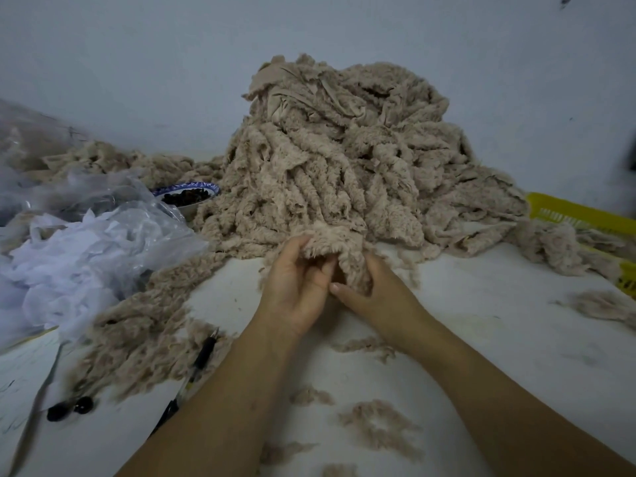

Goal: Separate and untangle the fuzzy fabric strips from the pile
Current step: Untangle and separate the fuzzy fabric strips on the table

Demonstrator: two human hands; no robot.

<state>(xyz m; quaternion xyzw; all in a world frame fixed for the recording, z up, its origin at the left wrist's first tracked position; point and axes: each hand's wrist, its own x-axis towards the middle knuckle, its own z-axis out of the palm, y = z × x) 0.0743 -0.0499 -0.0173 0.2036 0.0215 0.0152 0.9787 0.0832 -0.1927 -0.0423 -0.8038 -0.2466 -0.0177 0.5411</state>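
Note:
A tall pile of beige fuzzy fabric strips [337, 156] is heaped against the wall at the middle of the white table [481, 332]. At its front edge, one fuzzy strip [339, 244] hangs down between my hands. My left hand [296, 284] grips the strip's left side with curled fingers. My right hand [371, 290] holds its right side, thumb pointing left across the fabric. Both hands touch each other just in front of the pile. A flatter bunch of separated strips [137, 332] lies on the table to the left.
Crumpled clear plastic bags with white material [79, 249] fill the left side. A blue-rimmed bowl of dark pieces [187, 196] sits behind them. A black pen [196, 366] and two dark beads [70, 409] lie front left. A yellow basket [581, 215] stands right. Loose fluff tufts [378, 428] scatter nearby.

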